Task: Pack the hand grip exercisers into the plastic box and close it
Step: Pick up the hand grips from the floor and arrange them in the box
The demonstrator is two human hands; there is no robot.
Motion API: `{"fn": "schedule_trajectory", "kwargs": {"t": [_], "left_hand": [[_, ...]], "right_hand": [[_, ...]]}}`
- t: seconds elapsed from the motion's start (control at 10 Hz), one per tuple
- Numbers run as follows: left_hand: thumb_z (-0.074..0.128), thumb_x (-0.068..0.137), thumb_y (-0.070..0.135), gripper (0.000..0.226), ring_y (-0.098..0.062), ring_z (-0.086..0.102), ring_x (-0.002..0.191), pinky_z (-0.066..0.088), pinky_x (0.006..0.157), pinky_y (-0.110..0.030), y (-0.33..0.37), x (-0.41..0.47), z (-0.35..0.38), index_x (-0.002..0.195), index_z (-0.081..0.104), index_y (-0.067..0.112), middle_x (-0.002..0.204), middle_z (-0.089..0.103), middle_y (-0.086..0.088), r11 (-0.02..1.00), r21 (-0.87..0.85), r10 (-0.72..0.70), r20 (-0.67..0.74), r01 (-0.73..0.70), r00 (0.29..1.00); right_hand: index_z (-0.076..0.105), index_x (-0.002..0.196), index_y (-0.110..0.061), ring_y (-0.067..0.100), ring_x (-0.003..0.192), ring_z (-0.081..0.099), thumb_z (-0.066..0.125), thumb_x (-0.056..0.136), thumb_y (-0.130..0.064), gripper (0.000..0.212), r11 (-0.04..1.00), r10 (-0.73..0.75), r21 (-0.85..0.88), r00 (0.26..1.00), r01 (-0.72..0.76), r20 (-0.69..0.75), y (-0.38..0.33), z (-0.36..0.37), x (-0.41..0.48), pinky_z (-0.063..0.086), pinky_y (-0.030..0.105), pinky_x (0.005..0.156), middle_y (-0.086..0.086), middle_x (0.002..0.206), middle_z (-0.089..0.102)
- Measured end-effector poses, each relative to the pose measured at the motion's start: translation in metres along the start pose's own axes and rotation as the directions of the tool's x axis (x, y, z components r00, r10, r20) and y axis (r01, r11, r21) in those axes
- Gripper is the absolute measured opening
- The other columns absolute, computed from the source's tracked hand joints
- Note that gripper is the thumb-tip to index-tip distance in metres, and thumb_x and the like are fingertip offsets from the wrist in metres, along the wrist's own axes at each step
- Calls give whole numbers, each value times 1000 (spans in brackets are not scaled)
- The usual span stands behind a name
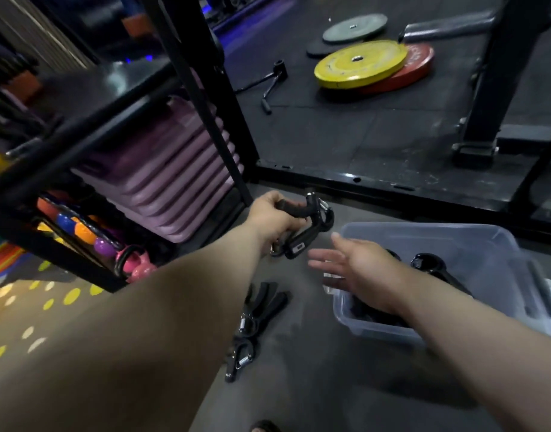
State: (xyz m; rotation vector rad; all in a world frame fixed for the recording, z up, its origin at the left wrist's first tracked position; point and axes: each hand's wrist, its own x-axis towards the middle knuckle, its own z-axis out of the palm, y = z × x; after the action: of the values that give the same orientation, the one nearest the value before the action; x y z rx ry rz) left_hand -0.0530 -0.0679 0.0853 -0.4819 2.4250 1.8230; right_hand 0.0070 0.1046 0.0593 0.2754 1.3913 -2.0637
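Note:
My left hand [272, 218] is closed around a black hand grip exerciser [311, 227], held in the air above the grey floor. Just right of it, my right hand [352, 263] is open with fingers spread, hovering over the near left corner of the clear plastic box [473, 244]. The box stands open on the floor and holds black exercisers [430, 265], partly hidden by my right wrist. More black exercisers with metal springs [252, 325] lie in a loose pile on the floor below my left forearm. No lid can be made out for certain.
A black metal rack [90, 145] at the left holds purple step platforms [171, 169], coloured balls and pink kettlebells [136, 265]. Beyond a black frame base [377, 182], yellow, red and grey weight plates [361, 62] lie on the dark mat.

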Motion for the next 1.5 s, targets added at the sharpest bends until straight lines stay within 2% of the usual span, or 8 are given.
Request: {"fn": "schedule_trajectory", "kwargs": {"t": [0.2, 0.3, 0.5, 0.7, 0.9, 1.0, 1.2, 1.5], "left_hand": [[66, 71, -26, 39, -36, 72, 94, 58, 81, -46, 12, -62, 36, 80, 55, 10, 104, 74, -14, 946, -322, -2, 136, 46, 991], [72, 69, -21, 37, -35, 71, 91, 59, 81, -41, 9, -88, 57, 94, 60, 3, 103, 72, -23, 932, -350, -47, 143, 95, 989], [73, 76, -14, 33, -35, 72, 91, 58, 87, -44, 4, -107, 78, 103, 60, 0, 103, 70, -28, 899, -399, -135, 147, 184, 980], [73, 68, -15, 36, -28, 71, 87, 58, 86, -46, -25, -112, 98, 93, 65, 10, 96, 72, -18, 996, 16, -84, 260, 82, 962], [57, 84, 0, 34, -19, 63, 104, 51, 93, -28, -52, -101, 107, 105, 65, 26, 112, 67, 0, 861, 488, 13, 260, -143, 966], [50, 89, 11, 45, -18, 44, 134, 33, 112, -29, -66, -95, 106, 132, 57, 22, 144, 49, 3, 639, 721, 102, 266, -268, 959], [43, 94, 16, 51, -14, 17, 149, 14, 121, -30, -86, -83, 105, 145, 41, 19, 161, 23, 1, 575, 774, 88, 264, -265, 961], [39, 94, 13, 61, -13, 6, 151, 14, 120, -34, -104, -82, 108, 153, 24, 17, 164, 10, 3, 604, 758, 63, 263, -246, 963]], "right_hand": [[54, 126, -22, 22, 108, 63, 58, 97, -23, 29, 995, -92, -53, 983, 84, -160, -10, 6, -41, 53, 39, 84, 11, 125, 64], [58, 120, -17, 18, 84, 65, 59, 96, -21, 24, 998, -53, -40, 969, 45, -240, -8, 2, -56, 57, 35, 64, 8, 105, 70], [66, 102, -1, 26, 83, 65, 62, 94, -6, 11, 971, 35, 239, 981, 12, -193, 1, -17, -89, 59, 40, 72, 16, 94, 68], [54, 91, -2, 23, 66, 56, 49, 92, 4, 8, 995, 35, -73, 915, -70, -401, 7, -57, -89, 60, 48, 74, 17, 77, 58], [46, 83, -10, 21, 75, 55, 49, 80, -6, 6, 936, -65, -318, 810, -153, -583, -16, -132, -63, 50, 30, 66, 5, 79, 54], [45, 80, -11, 26, 82, 49, 52, 90, -7, 13, 510, -283, -803, 822, -307, -495, -18, -163, -59, 44, 32, 75, 9, 83, 51], [44, 112, -5, 27, 86, 51, 41, 96, -14, 18, 255, -299, -918, 879, -303, -372, -1, -179, -41, 38, 32, 76, 9, 93, 53], [38, 135, -12, 30, 111, 55, 39, 99, -20, 36, 298, -270, -918, 900, -260, -343, 22, -190, -25, 41, 37, 92, 11, 125, 58]]}}
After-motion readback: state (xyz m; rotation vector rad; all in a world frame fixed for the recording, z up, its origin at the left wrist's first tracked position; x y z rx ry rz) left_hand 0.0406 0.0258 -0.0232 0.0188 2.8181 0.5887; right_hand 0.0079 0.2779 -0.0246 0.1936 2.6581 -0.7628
